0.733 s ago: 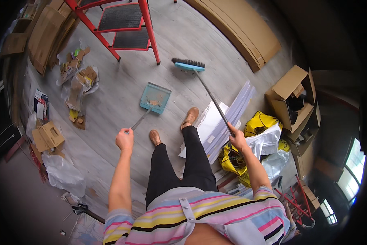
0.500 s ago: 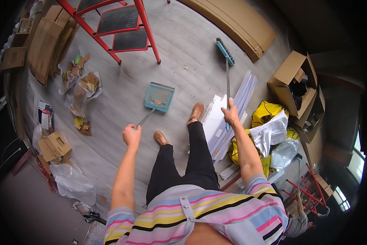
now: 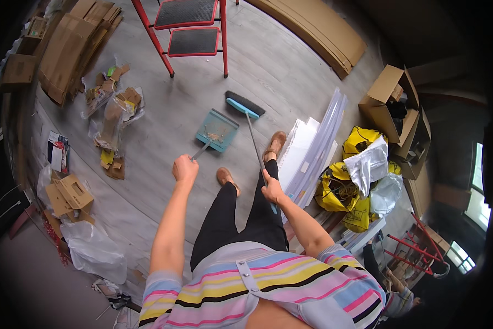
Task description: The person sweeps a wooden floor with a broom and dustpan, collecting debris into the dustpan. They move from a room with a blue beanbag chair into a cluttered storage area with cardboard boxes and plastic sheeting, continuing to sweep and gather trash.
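Observation:
My left hand (image 3: 185, 169) is closed round the handle of a teal dustpan (image 3: 217, 130), which rests on the grey floor ahead of my feet. Small tan scraps lie in the pan. In my right hand (image 3: 272, 189) is the grey stick of a broom (image 3: 241, 105) with a light-blue head and dark bristles. The broom head is on the floor just beyond the dustpan's far right corner, apart from it. Its stick slants back past my right shoe (image 3: 275, 143), and its blue end shows below my fist.
A red stepladder (image 3: 194, 41) stands ahead. To the left lie bags of cardboard scraps (image 3: 115, 118) and stacked flat cardboard (image 3: 68, 55). On the right are white and clear panels (image 3: 315, 151), yellow bags (image 3: 337, 186) and an open carton (image 3: 386, 104). Long cardboard (image 3: 318, 33) lies at the far side.
The broom head has moved left, from beside the long cardboard to near the dustpan. My right hand has come in toward my leg. The scraps once on the floor ahead no longer show there.

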Motion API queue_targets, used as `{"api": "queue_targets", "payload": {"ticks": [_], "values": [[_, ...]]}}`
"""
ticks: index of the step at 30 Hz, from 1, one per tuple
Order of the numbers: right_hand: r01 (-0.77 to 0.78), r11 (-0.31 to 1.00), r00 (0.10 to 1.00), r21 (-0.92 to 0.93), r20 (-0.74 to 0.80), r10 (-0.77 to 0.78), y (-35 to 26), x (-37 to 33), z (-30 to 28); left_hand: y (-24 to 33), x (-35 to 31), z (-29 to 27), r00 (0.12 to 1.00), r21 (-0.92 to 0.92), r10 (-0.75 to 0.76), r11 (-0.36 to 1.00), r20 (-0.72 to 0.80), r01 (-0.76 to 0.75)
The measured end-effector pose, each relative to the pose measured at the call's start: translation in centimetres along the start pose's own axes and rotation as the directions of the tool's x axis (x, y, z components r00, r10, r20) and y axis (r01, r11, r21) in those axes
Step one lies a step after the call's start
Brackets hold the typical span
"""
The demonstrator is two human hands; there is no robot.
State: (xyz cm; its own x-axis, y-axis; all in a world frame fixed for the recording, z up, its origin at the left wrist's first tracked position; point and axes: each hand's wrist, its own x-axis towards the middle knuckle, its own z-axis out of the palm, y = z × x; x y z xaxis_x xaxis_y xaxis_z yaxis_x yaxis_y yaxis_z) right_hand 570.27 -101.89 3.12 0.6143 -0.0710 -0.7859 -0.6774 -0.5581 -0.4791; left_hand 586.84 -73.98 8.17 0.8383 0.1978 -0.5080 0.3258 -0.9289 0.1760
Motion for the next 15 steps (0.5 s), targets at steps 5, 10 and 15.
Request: {"api": "queue_targets", "payload": {"ticks": [5,10,15], "values": [[-0.037,0.989,0.989,0.142,0.15,0.016,-0.8,-8.5,-4.4,1.0,0.1,-0.2,0.999,0.021,0.026,0.999,0.035,-0.026],[-0.203,0.872,0.978,0.446,0.058,0.198,-0.9,-11.3,-4.3,0.5,-0.5,-0.7,0.999,0.01,0.022,1.0,0.028,-0.022],[-0.179,0.836,0.935,0.519,-0.174,0.309,-1.6,-1.3,-3.9,-1.5,-0.9,-1.7,0.996,0.032,0.079,0.996,0.044,-0.08]]}}
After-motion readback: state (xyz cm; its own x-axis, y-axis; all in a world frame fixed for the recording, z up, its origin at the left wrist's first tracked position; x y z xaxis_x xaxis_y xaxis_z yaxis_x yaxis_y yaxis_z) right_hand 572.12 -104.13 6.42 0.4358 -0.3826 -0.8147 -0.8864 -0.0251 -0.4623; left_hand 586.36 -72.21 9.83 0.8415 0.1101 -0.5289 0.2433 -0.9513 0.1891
